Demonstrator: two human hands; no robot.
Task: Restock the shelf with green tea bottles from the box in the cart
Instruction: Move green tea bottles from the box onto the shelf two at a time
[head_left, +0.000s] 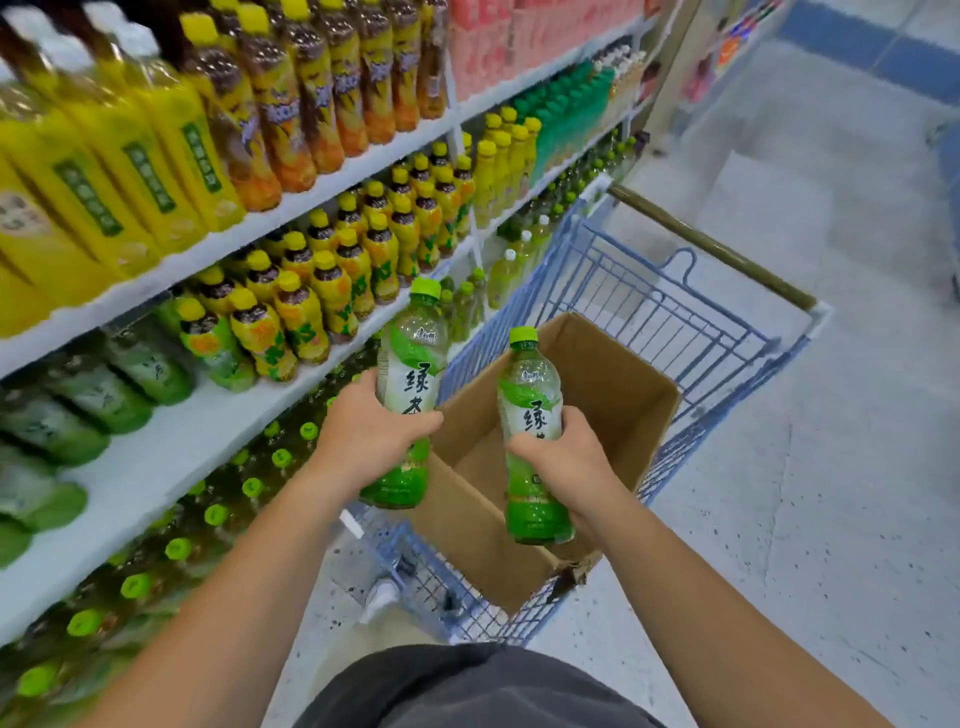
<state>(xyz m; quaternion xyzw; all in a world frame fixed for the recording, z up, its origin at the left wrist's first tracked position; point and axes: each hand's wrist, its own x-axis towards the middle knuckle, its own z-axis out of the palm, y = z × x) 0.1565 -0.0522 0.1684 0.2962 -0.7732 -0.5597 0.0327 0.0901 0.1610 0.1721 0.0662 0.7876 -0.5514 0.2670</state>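
Speckled pale grey floor (831, 467) runs down a shop aisle beside white metal shelving (171, 452). Two clear plastic bottles are held upright and apart from each other. The first green tea bottle (415, 358), rounded at the shoulder, has a lime screw cap and a glossy white-and-green label. The left hand (374, 431) wraps its fingers and thumb round the bottle's waist, on the side nearer the shelving. The second green tea bottle (530, 384), of the same shape, is gripped at its middle by the right hand (561, 457), fingers curled round it, above the open box.

That brown corrugated cardboard box (613, 395) has its flaps up and sits inside a blue wire cart (675, 312) with an olive handle bar (711, 244).

On the lowest shelf stand packed rows of green-capped bottles (215, 514), seen from above. The shelf above carries yellow-capped bottles (311, 291) in shiny yellow-and-green wrap. Dark grey fabric (467, 686) fills the bottom edge.
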